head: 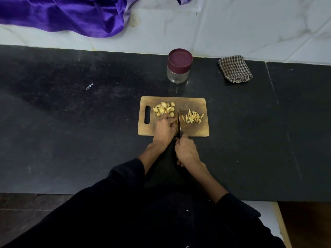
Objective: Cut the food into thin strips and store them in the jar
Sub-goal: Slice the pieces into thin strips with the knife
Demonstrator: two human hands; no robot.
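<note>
Two hands work over a wooden cutting board (195, 130) that lies flat on a dark stone bench (71, 122), its slotted handle end pointing to the person's left. The left hand (163, 128) rests on the board with fingers curled down, pinning a piece of the food against the wood; that piece is mostly hidden under the fingers. The right hand (186, 151) is clenched around the dark handle of a knife (179, 123), gripping it just off the near edge of the board. The blade runs away from the person, edge down, immediately to the right of the left hand's fingertips. On the far left part of the board sits a pile of pale yellow chunks (163, 109), touching the left hand's knuckles. To the right of the blade lies a loose heap of thin strips (193, 117), apart from the chunks, with the knife between the two groups. Beyond the board, near the back of the bench, stands a clear jar (178, 75), upright, with a maroon lid (180, 58) seated on top; no food is visible inside it. To the right of the jar lies a folded checked cloth (235, 68), well apart from the board. Purple satin fabric (62, 13) is draped across the pale marble-patterned wall tiles at the upper left. Both forearms emerge from dark sleeves (129, 174).
</note>
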